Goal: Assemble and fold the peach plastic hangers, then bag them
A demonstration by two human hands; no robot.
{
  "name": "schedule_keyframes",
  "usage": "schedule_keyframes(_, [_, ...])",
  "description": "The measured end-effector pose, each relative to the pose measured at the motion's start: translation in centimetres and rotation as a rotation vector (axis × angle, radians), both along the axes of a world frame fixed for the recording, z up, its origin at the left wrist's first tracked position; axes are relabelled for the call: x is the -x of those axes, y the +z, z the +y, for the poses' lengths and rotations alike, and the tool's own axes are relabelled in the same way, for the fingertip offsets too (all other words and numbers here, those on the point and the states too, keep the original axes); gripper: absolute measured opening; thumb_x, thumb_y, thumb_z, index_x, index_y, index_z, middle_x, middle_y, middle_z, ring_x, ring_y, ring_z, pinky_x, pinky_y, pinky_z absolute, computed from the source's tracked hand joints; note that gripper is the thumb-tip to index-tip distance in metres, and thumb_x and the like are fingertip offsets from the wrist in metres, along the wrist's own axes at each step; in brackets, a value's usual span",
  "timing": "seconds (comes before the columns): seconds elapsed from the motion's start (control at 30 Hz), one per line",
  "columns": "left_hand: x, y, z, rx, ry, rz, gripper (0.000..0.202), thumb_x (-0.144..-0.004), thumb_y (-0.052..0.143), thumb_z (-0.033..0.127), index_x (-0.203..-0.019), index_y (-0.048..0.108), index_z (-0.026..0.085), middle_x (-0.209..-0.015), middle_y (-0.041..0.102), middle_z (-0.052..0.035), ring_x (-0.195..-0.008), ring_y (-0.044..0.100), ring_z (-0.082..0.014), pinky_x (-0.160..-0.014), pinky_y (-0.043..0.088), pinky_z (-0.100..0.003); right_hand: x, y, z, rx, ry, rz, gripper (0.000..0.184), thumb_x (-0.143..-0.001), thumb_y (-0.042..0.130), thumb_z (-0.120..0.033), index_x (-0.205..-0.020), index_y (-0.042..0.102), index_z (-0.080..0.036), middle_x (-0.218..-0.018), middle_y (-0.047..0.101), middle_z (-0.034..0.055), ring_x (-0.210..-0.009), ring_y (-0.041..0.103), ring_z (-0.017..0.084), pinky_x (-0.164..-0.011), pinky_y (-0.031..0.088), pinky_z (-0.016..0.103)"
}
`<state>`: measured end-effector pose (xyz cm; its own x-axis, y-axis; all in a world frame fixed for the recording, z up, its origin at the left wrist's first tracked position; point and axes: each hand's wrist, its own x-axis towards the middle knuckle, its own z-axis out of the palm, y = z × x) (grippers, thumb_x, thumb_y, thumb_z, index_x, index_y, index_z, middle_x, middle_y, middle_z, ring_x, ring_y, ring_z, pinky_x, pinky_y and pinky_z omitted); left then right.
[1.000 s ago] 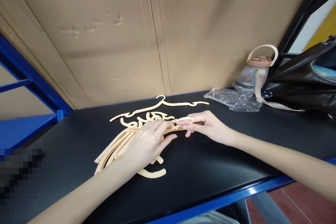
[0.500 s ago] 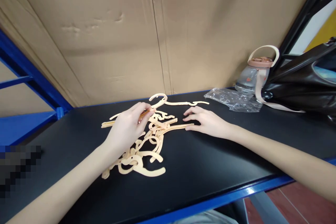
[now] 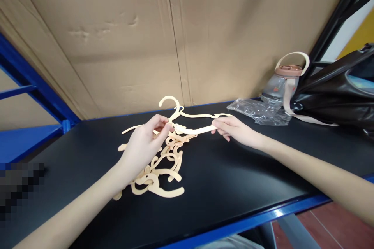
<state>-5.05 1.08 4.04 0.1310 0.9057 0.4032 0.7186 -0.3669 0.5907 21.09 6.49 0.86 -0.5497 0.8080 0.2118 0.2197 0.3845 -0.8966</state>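
A tangle of thin cream plastic hangers (image 3: 159, 171) lies on the black tabletop (image 3: 239, 186). My left hand (image 3: 143, 146) pinches one cream hanger (image 3: 193, 129) near its hook, which points up above the pile. My right hand (image 3: 233, 129) pinches the same hanger's right arm, so it is lifted a little off the table between both hands. Another single hanger (image 3: 204, 115) lies flat behind them, near the cardboard.
A cardboard wall (image 3: 175, 39) stands along the table's back edge. At the back right are a crumpled clear plastic bag (image 3: 257, 109), a clear bottle with a pink lid and strap (image 3: 280, 81) and a black bag (image 3: 336, 93). Blue shelf rails (image 3: 35, 89) run at the left.
My left hand drew one hanger out of the pile and raised it. My right hand, flat on the table before, took hold of the hanger's other end.
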Motion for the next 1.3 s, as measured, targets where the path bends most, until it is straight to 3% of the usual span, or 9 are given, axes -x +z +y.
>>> schedule_keyframes(0.17, [-0.8, 0.7, -0.4, 0.204, -0.045, -0.304, 0.022, -0.087, 0.052, 0.042, -0.087, 0.053, 0.020, -0.066, 0.061, 0.0010, -0.056, 0.052, -0.0131, -0.049, 0.039, -0.022, 0.4, -0.2, -0.3, -0.007, 0.035, 0.014, 0.041, -0.094, 0.042, -0.050, -0.076, 0.056, -0.015, -0.057, 0.037, -0.0059, -0.051, 0.038, 0.008, -0.048, 0.037, 0.022])
schedule_keyframes(0.33, [-0.9, 0.8, -0.7, 0.348, -0.108, -0.463, 0.024, -0.088, 0.054, 0.044, -0.089, 0.056, 0.021, -0.066, 0.057, 0.0031, -0.056, 0.048, -0.0098, -0.055, 0.040, -0.021, 0.9, -0.3, -0.6, -0.029, 0.074, 0.002, 0.041, -0.095, 0.038, -0.048, -0.070, 0.047, -0.017, -0.059, 0.044, -0.0042, -0.052, 0.041, 0.008, -0.050, 0.037, 0.022])
schedule_keyframes(0.5, [-0.7, 0.8, -0.7, 0.393, -0.129, -0.560, 0.025, -0.088, 0.055, 0.043, -0.082, 0.055, 0.019, -0.064, 0.054, 0.0034, -0.051, 0.044, -0.0080, -0.055, 0.039, -0.022, 1.0, -0.4, -0.8, -0.033, 0.046, 0.056, 0.040, -0.095, 0.038, -0.049, -0.073, 0.048, -0.017, -0.058, 0.047, -0.0038, -0.051, 0.043, 0.009, -0.049, 0.037, 0.023])
schedule_keyframes(0.67, [-0.5, 1.0, -0.4, 0.347, -0.104, -0.565, 0.027, -0.085, 0.060, 0.044, -0.083, 0.057, 0.018, -0.057, 0.048, 0.0060, -0.045, 0.036, -0.0047, -0.046, 0.031, -0.018, 0.7, -0.4, -1.0, -0.048, 0.093, -0.007, 0.038, -0.098, 0.034, -0.047, -0.081, 0.049, -0.017, -0.065, 0.060, -0.0005, -0.047, 0.052, 0.009, -0.052, 0.042, 0.024])
schedule_keyframes(0.77, [-0.8, 1.0, -0.5, 0.311, -0.102, -0.563, 0.026, -0.084, 0.062, 0.043, -0.084, 0.058, 0.018, -0.058, 0.049, 0.0057, -0.046, 0.037, -0.0045, -0.045, 0.032, -0.017, 0.9, 0.4, -1.8, -0.164, 0.116, -0.125, 0.034, -0.099, 0.031, -0.044, -0.090, 0.050, -0.018, -0.062, 0.058, -0.0029, -0.053, 0.053, 0.010, -0.058, 0.041, 0.024])
schedule_keyframes(0.9, [-2.2, 0.9, -1.3, 0.266, -0.125, -0.587, 0.023, -0.083, 0.064, 0.040, -0.084, 0.054, 0.018, -0.065, 0.054, 0.0046, -0.049, 0.042, -0.0055, -0.045, 0.035, -0.016, 1.9, 1.6, -3.9, -0.392, 0.088, -0.352, 0.024, -0.094, 0.048, -0.044, -0.104, 0.051, -0.023, -0.059, 0.049, -0.0077, -0.051, 0.044, 0.010, -0.052, 0.032, 0.022])
schedule_keyframes(1.07, [-3.9, 0.9, -2.8, 0.246, -0.258, -0.605, 0.019, -0.082, 0.065, 0.034, -0.083, 0.052, 0.020, -0.080, 0.060, 0.0014, -0.061, 0.052, -0.0089, -0.048, 0.042, -0.018, 2.9, 1.5, -5.4, -0.626, 0.051, -0.427, 0.014, -0.098, 0.038, -0.024, -0.111, 0.045, -0.023, -0.088, 0.063, 0.0023, -0.067, 0.058, 0.015, -0.057, 0.037, 0.024])
schedule_keyframes(1.3, [-2.9, 0.5, -2.2, 0.496, -0.286, -0.743, 0.020, -0.082, 0.066, 0.036, -0.097, 0.061, 0.023, -0.077, 0.061, 0.0014, -0.057, 0.050, -0.0072, -0.053, 0.045, -0.020, 2.5, 0.9, -4.9, -0.797, -0.058, -0.513, 0.023, -0.100, 0.033, -0.034, -0.113, 0.046, -0.020, -0.085, 0.069, 0.0054, -0.067, 0.065, 0.018, -0.052, 0.038, 0.025])
